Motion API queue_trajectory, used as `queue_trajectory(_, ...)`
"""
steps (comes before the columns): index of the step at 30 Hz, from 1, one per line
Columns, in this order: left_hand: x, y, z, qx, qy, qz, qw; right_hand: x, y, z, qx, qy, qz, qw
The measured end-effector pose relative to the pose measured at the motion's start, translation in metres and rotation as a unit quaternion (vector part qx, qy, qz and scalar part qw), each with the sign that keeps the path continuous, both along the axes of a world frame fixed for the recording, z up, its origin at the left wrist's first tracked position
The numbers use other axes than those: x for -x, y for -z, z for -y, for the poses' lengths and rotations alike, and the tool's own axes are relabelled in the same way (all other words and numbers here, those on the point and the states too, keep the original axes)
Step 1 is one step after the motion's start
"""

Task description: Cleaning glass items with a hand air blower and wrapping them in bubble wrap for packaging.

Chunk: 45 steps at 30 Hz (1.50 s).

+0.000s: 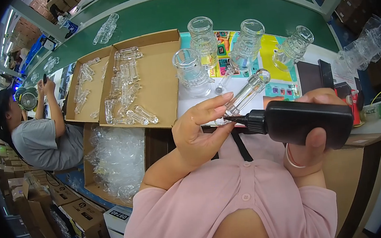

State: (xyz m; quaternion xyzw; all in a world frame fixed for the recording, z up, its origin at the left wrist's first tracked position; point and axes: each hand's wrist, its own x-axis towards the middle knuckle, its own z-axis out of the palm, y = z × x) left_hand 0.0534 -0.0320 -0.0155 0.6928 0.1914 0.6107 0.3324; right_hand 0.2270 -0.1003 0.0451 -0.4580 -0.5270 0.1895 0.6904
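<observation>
Two bare hands met just in front of the shallow cardboard tray (163,75), the landmark on the green bench: the left hand (198,129) had thumb and fingers pinched closed around a clear glass tube (246,93), which slanted up and away from the tray's near right corner, its rounded end uppermost. The right hand (314,141), further from the tray, was wrapped tight round a black squeeze bottle (308,122) lying sideways, its narrow nozzle touching the lower end of the tube beside the left fingertips. Inside the tray lay many more small clear tubes (125,86), loosely scattered. Just beyond the tray's right edge stood four clear glass jars (193,73) on a bright printed sheet (272,58). Below the tray's near edge sat a box of crumpled clear plastic bags (118,155). Past its left end another person in a grey shirt (41,142) sat working
</observation>
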Motion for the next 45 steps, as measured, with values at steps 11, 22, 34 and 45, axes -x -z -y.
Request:
queue_trajectory(11, 0.001, -0.002, 0.001, -0.043, -0.023, -0.058, 0.997, -0.003, -0.011, -0.006, 0.049, -0.005, -0.063, 0.997)
queue_trajectory(22, 0.003, -0.014, -0.001, -0.099, -0.073, -0.133, 0.983, -0.005, -0.008, 0.000, -0.017, 0.014, 0.033, 0.999)
queue_trajectory(34, 0.001, -0.013, -0.001, -0.011, -0.014, -0.108, 0.994, -0.015, -0.003, 0.002, -0.216, 0.007, 0.345, 0.914)
queue_trajectory(45, 0.007, -0.024, 0.008, 0.359, 0.269, 0.083, 0.890, -0.017, 0.002, -0.005, -0.316, -0.055, 0.263, 0.910)
